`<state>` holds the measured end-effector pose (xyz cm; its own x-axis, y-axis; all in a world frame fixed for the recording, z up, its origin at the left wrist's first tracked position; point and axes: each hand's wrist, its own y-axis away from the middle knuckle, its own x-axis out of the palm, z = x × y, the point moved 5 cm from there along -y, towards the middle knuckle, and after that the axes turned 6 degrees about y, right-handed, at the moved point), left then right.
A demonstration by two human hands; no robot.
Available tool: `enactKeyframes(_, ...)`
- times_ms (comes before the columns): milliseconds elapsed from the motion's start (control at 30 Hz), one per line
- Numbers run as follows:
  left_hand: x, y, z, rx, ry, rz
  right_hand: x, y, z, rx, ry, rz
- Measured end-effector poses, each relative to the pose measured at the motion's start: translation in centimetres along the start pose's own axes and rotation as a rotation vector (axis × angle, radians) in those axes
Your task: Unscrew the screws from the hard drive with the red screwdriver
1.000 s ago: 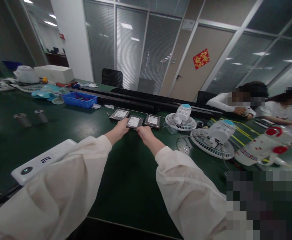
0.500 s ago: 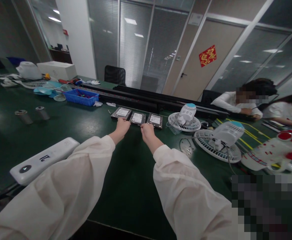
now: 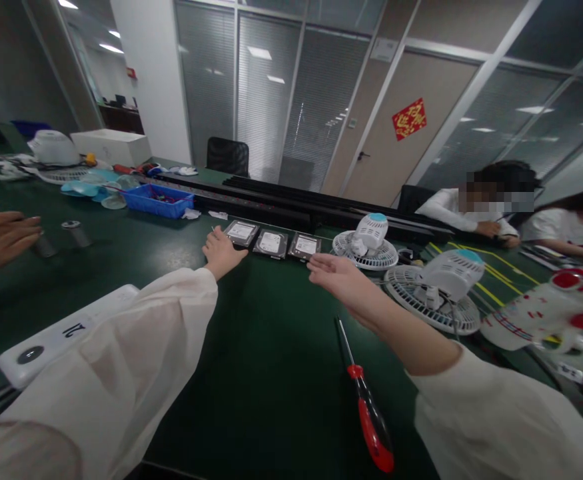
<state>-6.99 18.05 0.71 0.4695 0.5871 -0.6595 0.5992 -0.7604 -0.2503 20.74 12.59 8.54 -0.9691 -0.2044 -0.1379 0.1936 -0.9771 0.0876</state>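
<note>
Three hard drives lie side by side in a row on the green table: a left drive (image 3: 242, 231), a middle drive (image 3: 270, 243) and a right drive (image 3: 305, 245). My left hand (image 3: 221, 252) is open, fingers spread, at the near edge of the left drive. Beside the right drive's near corner, my right hand (image 3: 335, 273) is open with its fingers stretched out, holding nothing. A screwdriver (image 3: 368, 413) with a red and black handle lies on the table near my right forearm.
Another person's hand (image 3: 1, 241) reaches in at the left over metal cylinders (image 3: 76, 233). A white power bank-like device (image 3: 66, 333) lies by my left sleeve. Behind sits a blue bin (image 3: 158, 202). Fan parts (image 3: 368, 241) stand right, with a white-and-red object (image 3: 536, 310) beyond.
Both my hands have come away from the middle drive and opened, left hand leftward, right hand rightward. The screwdriver has come into view. Another person's hand has entered at the left.
</note>
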Motion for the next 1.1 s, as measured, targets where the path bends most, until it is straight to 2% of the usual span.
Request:
enactKeyframes(167,0.5,-0.8,0.1,0.031,-0.053,-0.009,-5.0,6.5,-0.2,0.062,0.062,0.007)
enactKeyframes(200,0.7,-0.9,0.1,0.032,-0.059,-0.010,-6.0,7.5,-0.5,0.072,0.047,-0.030)
enactKeyframes(300,1.0,-1.3,0.0,0.024,-0.078,-0.013,-8.2,9.9,-1.5,0.076,0.018,-0.061)
enactKeyframes(467,1.0,-1.8,-0.4,0.020,-0.123,0.008,-11.4,12.8,-3.3,0.119,0.031,-0.215)
enactKeyframes(733,-1.4,-0.4,-0.5,0.036,-0.234,0.028,-14.4,15.4,-4.6,0.191,0.022,-0.333)
enactKeyframes(867,-3.2,1.4,-0.3,0.041,-0.333,0.048,-14.8,15.8,-4.4,0.123,0.023,-0.348)
enactKeyframes(1100,-6.3,5.0,0.1,0.001,-0.538,0.195,-15.8,14.9,-5.4,0.003,0.098,-0.291)
